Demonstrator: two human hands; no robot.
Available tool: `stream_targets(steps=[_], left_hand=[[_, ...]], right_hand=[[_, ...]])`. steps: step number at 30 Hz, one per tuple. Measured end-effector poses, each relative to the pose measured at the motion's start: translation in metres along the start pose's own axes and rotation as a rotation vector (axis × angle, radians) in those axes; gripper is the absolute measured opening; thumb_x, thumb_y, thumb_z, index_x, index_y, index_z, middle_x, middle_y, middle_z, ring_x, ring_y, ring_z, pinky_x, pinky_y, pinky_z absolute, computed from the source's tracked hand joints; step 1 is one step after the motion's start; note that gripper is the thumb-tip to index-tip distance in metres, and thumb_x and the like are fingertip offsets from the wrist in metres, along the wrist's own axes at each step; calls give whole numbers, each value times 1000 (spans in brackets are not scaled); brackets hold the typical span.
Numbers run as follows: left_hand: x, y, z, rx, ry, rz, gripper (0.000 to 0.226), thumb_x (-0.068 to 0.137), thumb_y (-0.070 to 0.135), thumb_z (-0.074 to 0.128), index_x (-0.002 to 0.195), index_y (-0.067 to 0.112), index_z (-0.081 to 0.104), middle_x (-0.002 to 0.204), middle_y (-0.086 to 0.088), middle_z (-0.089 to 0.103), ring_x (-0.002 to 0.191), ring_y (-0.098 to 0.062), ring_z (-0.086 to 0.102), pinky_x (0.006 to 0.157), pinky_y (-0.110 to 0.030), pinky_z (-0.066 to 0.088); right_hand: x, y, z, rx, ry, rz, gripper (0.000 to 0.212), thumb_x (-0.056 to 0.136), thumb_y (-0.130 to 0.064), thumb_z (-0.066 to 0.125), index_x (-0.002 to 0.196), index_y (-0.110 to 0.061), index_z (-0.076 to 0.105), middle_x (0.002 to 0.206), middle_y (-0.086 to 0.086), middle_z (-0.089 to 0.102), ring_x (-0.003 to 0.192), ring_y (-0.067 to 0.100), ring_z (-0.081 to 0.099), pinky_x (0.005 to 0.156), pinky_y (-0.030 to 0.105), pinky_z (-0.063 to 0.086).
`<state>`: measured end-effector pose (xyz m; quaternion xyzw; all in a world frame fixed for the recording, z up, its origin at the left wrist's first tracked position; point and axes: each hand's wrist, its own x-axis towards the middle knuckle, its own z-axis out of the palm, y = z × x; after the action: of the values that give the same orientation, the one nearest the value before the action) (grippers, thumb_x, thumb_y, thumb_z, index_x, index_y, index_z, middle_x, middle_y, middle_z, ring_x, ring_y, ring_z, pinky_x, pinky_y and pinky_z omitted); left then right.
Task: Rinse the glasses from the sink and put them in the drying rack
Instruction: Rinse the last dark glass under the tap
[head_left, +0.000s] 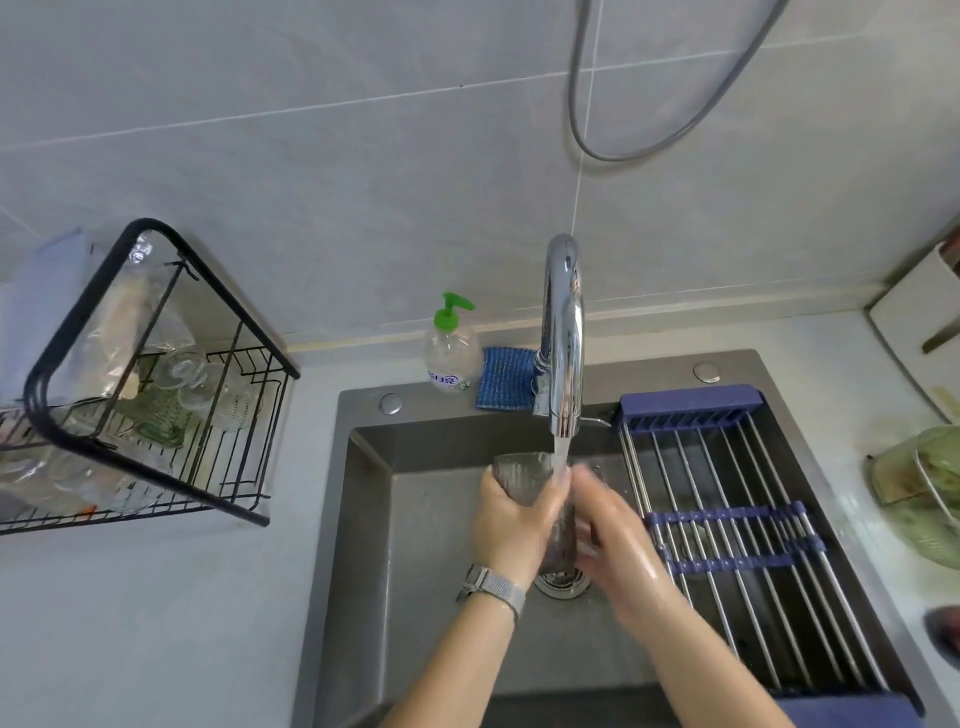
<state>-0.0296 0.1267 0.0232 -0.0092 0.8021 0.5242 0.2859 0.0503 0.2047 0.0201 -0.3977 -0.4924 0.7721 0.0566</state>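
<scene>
Ribbed glass (524, 475) gripped by left hand (511, 525) under running faucet (562, 332).

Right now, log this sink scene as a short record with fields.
glass: ribbed clear glass, tilted, under the stream
left hand: left hand grips the glass
right hand: right hand on the glass, blurred; grip unclear
faucet: chrome faucet, water running
drying rack: black wire rack left of the sink, glassware already in it
sink: dark sink, roll-up rack across its right side
</scene>
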Motion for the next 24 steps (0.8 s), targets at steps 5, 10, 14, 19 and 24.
stream_targets(steps=[5,10,14,19,24], left_hand=[[-2,-12,5,-239,-73,-34,96,74,91,17,146,33,39,156,6,36,146,-15,29,120,-46,24],[9,-18,-2,-227,-101,-175,112,64,98,27,142,19,46,146,2,49,133,-20,48,115,-43,33],[-9,11,-18,-224,-266,-212,57,99,56,38,122,12,64,119,3,65,116,-23,61,105,-34,43],[-7,-4,-19,-428,-327,-306,79,56,65,83,116,14,70,110,-10,73,102,-27,71,97,-48,52],[-16,-11,-9,-188,5,10,93,55,76,69,125,18,54,116,3,70,106,-15,67,94,-34,52]], right_hand=[[3,2,0,124,167,-32,44,72,-34,82,101,-5,67,92,15,75,83,33,73,70,44,61],[3,5,4,68,219,-92,42,69,-43,85,85,-9,67,90,20,73,80,34,72,70,45,61],[2,4,4,147,209,-22,35,80,-31,78,95,-1,66,92,17,75,85,32,73,71,41,61],[5,12,1,-2,258,-85,44,72,-50,80,103,-23,64,103,9,72,87,23,72,80,41,59],[-13,20,14,-298,184,-192,34,88,-45,65,109,-21,53,96,2,65,78,19,63,73,32,50]])
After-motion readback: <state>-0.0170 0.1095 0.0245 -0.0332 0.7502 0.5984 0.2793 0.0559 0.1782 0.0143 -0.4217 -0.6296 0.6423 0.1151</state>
